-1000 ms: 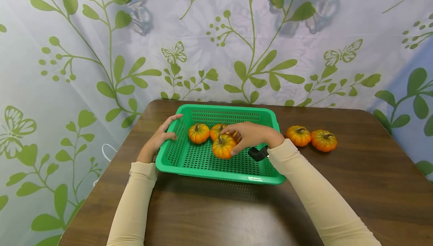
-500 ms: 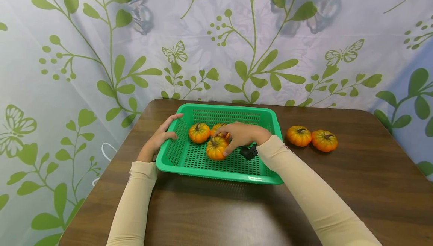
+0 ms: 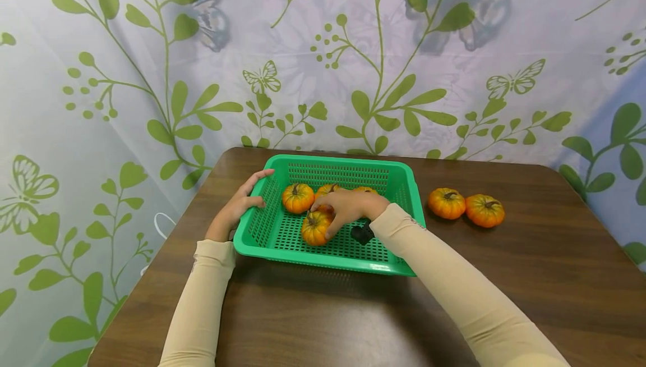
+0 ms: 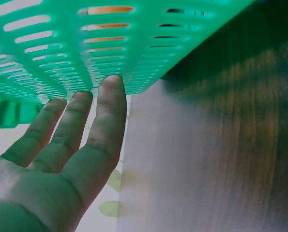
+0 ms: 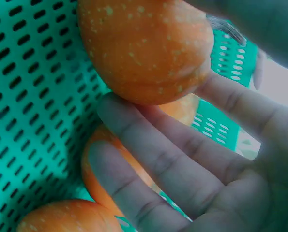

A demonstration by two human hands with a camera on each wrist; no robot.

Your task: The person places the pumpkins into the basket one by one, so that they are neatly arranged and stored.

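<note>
Your right hand (image 3: 343,205) gripping a pumpkin (image 3: 315,229), just below frame centre, inside the green basket (image 3: 323,262), your left hand (image 3: 233,210) (fingers straight) touching its left edge, two other pumpkins (image 3: 446,203) at middle right.

Head view tally: one rectangular green slotted plastic basket (image 3: 323,260), centre of frame. One dark brown wood-grain table (image 3: 353,316), lower half. Six squat ribbed orange-and-yellow pumpkins (image 3: 298,198): four in the basket mid-frame, two on the table at right of frame. One bare left hand (image 3: 236,207), left of centre; one bare right hand (image 3: 345,207), mid-frame; two total. Two cream fabric sleeves (image 3: 202,294), lower left and lower right. One small black device (image 3: 362,234), centre of frame. Thin white cable (image 3: 156,222), left of frame: two visible bits, same run or separate not tellable. Three green outline butterflies (image 3: 260,78) printed on pale fabric backdrop (image 3: 227,137): far left, upper centre, upper right.
</note>
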